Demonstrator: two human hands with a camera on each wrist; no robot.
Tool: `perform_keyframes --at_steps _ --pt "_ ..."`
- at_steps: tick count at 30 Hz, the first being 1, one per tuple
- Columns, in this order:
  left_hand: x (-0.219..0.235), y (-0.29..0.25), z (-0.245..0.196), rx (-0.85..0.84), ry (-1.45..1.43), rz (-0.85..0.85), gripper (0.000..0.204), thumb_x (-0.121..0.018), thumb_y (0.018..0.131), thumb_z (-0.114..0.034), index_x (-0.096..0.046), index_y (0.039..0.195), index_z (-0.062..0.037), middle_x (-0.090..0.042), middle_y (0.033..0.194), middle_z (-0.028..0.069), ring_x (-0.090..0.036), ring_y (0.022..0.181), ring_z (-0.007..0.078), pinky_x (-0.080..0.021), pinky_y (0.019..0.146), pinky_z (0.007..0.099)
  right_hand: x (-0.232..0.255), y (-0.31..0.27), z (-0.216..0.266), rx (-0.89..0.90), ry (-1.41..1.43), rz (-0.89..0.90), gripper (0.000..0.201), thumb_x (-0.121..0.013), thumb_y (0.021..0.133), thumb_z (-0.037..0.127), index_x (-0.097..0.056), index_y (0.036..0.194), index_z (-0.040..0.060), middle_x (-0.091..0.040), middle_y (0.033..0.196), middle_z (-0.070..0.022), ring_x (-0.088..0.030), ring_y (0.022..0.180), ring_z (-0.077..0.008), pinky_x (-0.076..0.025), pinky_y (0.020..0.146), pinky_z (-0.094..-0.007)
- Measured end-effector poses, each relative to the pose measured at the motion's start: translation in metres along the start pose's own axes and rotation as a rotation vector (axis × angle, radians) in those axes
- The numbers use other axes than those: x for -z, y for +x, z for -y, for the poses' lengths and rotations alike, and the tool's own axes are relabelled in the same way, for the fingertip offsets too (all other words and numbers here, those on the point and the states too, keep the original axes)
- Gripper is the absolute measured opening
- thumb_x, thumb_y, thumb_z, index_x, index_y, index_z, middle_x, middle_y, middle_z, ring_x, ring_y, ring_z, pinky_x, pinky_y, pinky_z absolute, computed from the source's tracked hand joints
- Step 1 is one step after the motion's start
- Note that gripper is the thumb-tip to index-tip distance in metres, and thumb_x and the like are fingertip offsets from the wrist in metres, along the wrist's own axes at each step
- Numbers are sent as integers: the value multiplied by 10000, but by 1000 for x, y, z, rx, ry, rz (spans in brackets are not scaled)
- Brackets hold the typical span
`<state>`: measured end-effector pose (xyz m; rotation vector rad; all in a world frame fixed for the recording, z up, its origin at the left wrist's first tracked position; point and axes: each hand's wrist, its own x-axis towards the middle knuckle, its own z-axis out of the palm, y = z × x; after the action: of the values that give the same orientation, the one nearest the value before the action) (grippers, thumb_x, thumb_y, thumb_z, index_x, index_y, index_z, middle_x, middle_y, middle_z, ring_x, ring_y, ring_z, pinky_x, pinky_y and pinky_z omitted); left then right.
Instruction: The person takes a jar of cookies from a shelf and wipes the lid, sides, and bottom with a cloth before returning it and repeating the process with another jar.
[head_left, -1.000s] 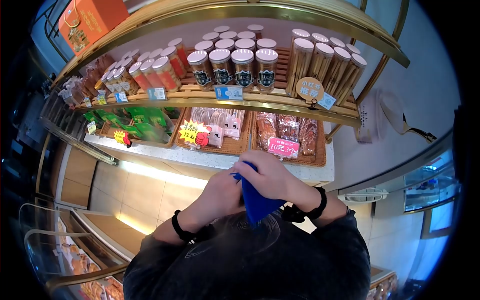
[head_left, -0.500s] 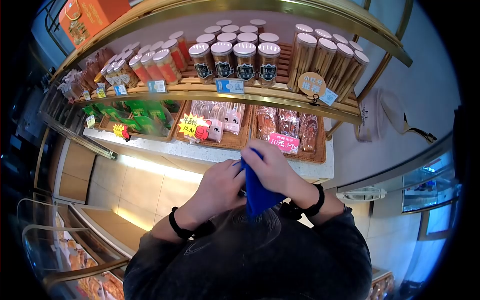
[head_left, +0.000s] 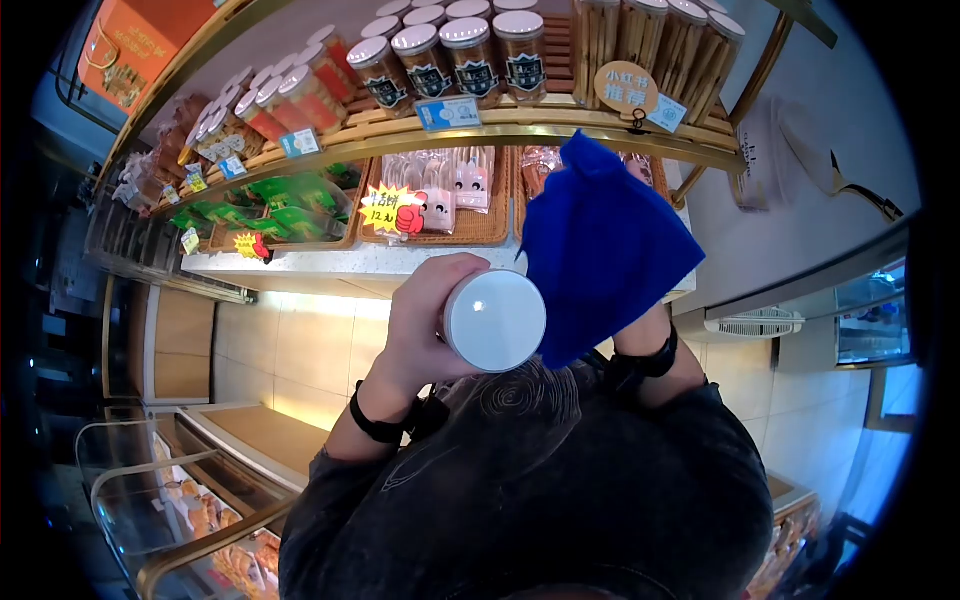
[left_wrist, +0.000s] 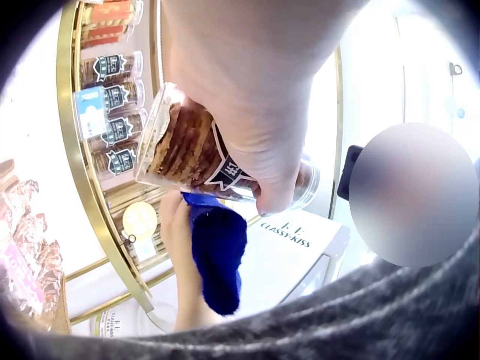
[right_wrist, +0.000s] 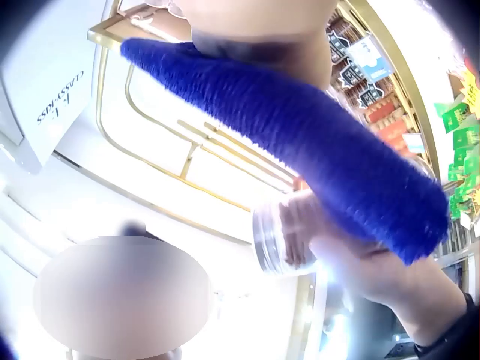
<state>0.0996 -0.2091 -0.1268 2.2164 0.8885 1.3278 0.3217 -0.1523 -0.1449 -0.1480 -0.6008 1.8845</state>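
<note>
**One jar in my left, one blue cloth over my right**

Here we are: my left hand (head_left: pixel 415 310) has one jar (head_left: pixel 495 320) gripped, fingers curled round its side, round white end facing me, brown slices stacked inside. Just right of the jar, one blue cloth (head_left: pixel 610 250) spreads over my right hand (head_left: pixel 645 333); most of that hand is covered, so I can't tell how its fingers are set, nor whether the cloth touches the jar. Two black bands (head_left: pixel 375 420), one per wrist, sit either side of the jar. And beyond the jar, three baskets (head_left: pixel 440 240) on the white worktop (head_left: pixel 345 262), the third partly behind the cloth, one yellow sign (head_left: pixel 395 208) on the middle one! Farther beyond the jar runs the wooden shelf (head_left: pixel 545 116): four dark-labelled canisters (head_left: pixel 475 70) in one front row, one round tag (head_left: pixel 627 87) right of the jar.
</note>
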Motion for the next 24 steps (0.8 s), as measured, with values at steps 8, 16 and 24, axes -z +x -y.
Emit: perform_keyframes --at_steps 8,16,24 --pt "-10 -5 6 -52 59 -25 685 -849 522 -255 -560 1097 -19 -612 1040 165 -612 918 320 -500 787 367 -43 -25 18 291 71 -124 726 -269 908 645 -423 1280 41 -522 1197 -116 -504 1090 -223 -389 983 -343" --pt "-8 -8 -4 173 65 8 630 -849 543 -332 -579 1050 -73 -618 986 138 -610 872 325 -495 743 393 -60 -21 -28 125 -778 350 592 -495 906 414 -419 1301 -21 -409 1362 -196 -373 1292 -280 -266 1072 -383" --pt "4 -5 -1 -108 452 -6 676 -813 560 -305 -539 1113 -29 -599 1065 179 -605 914 356 -504 763 413 -57 -7 -21 -1 -932 339 554 -688 794 160 -461 1283 35 -534 1231 -113 -531 1094 -191 -409 937 -331"
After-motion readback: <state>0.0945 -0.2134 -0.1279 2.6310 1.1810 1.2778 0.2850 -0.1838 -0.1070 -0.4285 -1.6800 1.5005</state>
